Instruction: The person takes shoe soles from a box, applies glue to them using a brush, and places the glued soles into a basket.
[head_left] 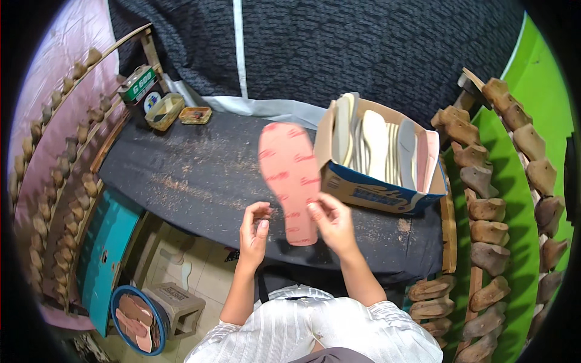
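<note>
Insole [292,175], flat and pink with red markings, fills the centre of the view, held in front of the person over the near part of a tabletop [224,166]. Its wide toe end points away, its narrower heel end toward the body. The right hand [333,224] has a closed grip on its right edge, low down, with the thumb on the upper face. The left hand [254,233] is just beside the opposite edge, fingers loosely curled, its grip partly open and holding nothing.

For a steady hold, a light pinch close to the edge would probably keep the sheet from creasing, and support at the left edge would help stop it swinging.

Dark cloth covers the tabletop, with brown crumbs [175,181] scattered over it. At right stands a blue and brown cardboard box [348,184], packed with upright foot-shaped pieces [375,142]. At the far left are a tin [140,91] and two shallow containers.

Around the room, racks of wooden shoe lasts [487,233] curve along both sides. A patterned dark curtain [363,48] hangs behind, and a green wall [544,66] is at right. Lower left, a blue bucket [158,349] of pink pieces stands beside a stool [175,305] on tiled floor [209,287].
</note>
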A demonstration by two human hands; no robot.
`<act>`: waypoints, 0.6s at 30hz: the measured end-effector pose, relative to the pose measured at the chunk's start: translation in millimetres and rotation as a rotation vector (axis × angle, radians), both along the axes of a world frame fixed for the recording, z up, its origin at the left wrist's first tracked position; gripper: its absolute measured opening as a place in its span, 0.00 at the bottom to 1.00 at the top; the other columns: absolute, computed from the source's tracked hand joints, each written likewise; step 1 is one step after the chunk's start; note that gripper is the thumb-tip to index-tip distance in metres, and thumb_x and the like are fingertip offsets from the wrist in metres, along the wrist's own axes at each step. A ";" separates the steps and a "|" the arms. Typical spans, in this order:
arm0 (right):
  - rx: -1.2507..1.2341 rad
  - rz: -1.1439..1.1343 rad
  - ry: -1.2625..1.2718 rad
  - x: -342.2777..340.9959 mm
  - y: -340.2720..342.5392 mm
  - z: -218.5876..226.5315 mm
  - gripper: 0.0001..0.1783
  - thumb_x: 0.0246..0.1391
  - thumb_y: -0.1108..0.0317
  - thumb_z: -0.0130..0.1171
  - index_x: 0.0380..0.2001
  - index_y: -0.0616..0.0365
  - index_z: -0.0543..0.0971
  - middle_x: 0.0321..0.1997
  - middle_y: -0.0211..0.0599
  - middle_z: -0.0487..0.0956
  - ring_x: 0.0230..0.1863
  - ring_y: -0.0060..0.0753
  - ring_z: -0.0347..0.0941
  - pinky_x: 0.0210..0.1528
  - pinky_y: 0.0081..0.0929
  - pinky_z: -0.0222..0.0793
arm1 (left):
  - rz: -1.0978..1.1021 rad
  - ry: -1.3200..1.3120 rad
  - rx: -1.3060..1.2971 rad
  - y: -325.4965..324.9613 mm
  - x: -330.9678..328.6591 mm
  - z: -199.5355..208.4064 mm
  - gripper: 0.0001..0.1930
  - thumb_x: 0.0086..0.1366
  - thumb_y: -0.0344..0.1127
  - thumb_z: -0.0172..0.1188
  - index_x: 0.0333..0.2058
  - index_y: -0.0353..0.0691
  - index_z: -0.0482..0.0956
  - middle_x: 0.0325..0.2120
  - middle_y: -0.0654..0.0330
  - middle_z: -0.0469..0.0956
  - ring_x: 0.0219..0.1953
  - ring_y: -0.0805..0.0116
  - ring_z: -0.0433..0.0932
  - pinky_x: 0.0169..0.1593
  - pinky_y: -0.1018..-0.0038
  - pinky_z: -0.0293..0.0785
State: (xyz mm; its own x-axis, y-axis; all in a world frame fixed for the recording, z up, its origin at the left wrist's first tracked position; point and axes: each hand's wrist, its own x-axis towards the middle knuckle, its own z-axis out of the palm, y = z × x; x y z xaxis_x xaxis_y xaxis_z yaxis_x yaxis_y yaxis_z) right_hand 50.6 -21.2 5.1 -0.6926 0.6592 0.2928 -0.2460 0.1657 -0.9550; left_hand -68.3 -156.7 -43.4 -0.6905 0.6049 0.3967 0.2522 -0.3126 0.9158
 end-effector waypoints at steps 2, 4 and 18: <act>0.044 0.134 -0.095 -21.5 -15.8 -15.3 0.15 0.55 0.69 0.58 0.43 0.68 0.75 0.36 0.34 0.79 0.38 0.19 0.73 0.42 0.19 0.70 | 0.027 -0.162 0.102 -1.6 -4.3 -1.2 0.20 0.65 0.43 0.49 0.50 0.35 0.65 0.43 0.58 0.72 0.45 0.70 0.70 0.50 0.73 0.66; 0.150 0.246 -0.156 -45.0 -30.8 -23.6 0.15 0.55 0.70 0.58 0.43 0.67 0.76 0.36 0.34 0.80 0.38 0.18 0.74 0.42 0.20 0.70 | -0.014 -0.390 0.151 -11.6 -24.5 -20.1 0.23 0.67 0.43 0.48 0.56 0.37 0.60 0.49 0.58 0.69 0.50 0.68 0.70 0.54 0.70 0.65; 0.186 0.004 -0.133 -311.2 -37.0 -44.6 0.21 0.44 0.63 0.68 0.42 0.56 0.75 0.32 0.33 0.80 0.28 0.19 0.75 0.31 0.20 0.71 | 0.021 -0.558 0.285 -116.9 -224.8 9.2 0.21 0.70 0.45 0.34 0.57 0.42 0.49 0.49 0.46 0.68 0.36 0.53 0.78 0.36 0.61 0.80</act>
